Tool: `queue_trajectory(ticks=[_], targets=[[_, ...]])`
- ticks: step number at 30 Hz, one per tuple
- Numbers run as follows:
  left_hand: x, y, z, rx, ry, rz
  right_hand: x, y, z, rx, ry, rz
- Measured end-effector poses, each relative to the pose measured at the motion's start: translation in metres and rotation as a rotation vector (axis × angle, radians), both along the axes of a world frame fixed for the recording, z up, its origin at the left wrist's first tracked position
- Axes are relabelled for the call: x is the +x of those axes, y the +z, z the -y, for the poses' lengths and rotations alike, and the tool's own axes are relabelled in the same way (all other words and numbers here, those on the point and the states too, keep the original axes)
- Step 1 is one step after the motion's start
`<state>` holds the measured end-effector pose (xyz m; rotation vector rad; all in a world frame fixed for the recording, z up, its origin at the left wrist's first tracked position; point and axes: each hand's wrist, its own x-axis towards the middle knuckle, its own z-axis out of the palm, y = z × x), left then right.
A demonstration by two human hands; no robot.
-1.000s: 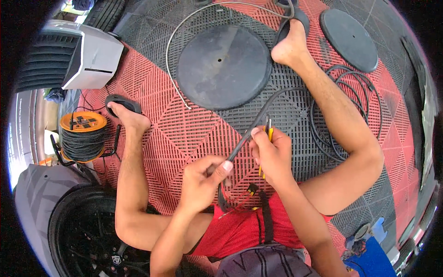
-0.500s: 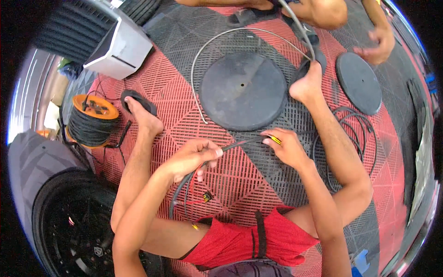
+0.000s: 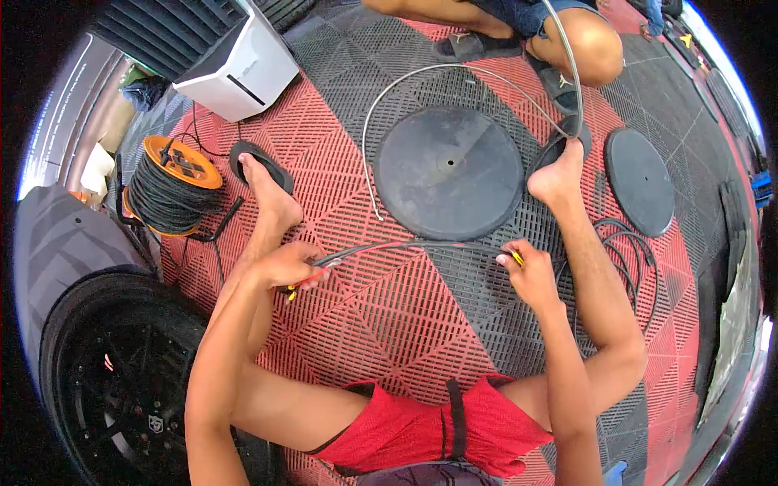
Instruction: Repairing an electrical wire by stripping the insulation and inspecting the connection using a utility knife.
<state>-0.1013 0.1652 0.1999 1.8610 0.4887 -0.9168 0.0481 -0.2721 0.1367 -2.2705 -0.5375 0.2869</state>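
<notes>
A black cable runs in a shallow arch between my two hands, above the floor mat. My left hand is closed round one end of it. Below those fingers a red wire and a small yellow-tipped piece stick out. The other end sits in the pinched fingers of my right hand, with a thin yellow piece between them; its kind is too small to tell.
Beyond the cable lie a large black disc and a smaller one. At left are an orange spool of black cord, a white box and a black wheel. Coiled cable lies by my right leg; another person's knee is ahead.
My left hand has moved left and my right hand slightly right, leaving a longer stretch of cable between them. The hanging red wire is now up at my left fingers. The other person's hand has left view.
</notes>
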Motion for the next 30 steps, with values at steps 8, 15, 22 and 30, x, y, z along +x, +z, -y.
queue_trajectory(ticks=[8,15,22,30], targets=[[0.050,-0.062,-0.022,0.075,0.099,0.056,0.019,-0.051,-0.021,-0.030,-0.073,0.220],[0.091,-0.107,-0.010,0.589,0.101,0.459,0.030,-0.080,-0.039,-0.115,-0.140,0.200],[0.094,-0.118,0.069,0.888,0.002,0.955,0.032,-0.076,-0.055,-0.164,-0.206,0.103],[0.100,-0.143,0.189,0.609,-0.136,1.029,0.031,-0.090,-0.056,-0.127,-0.178,0.150]])
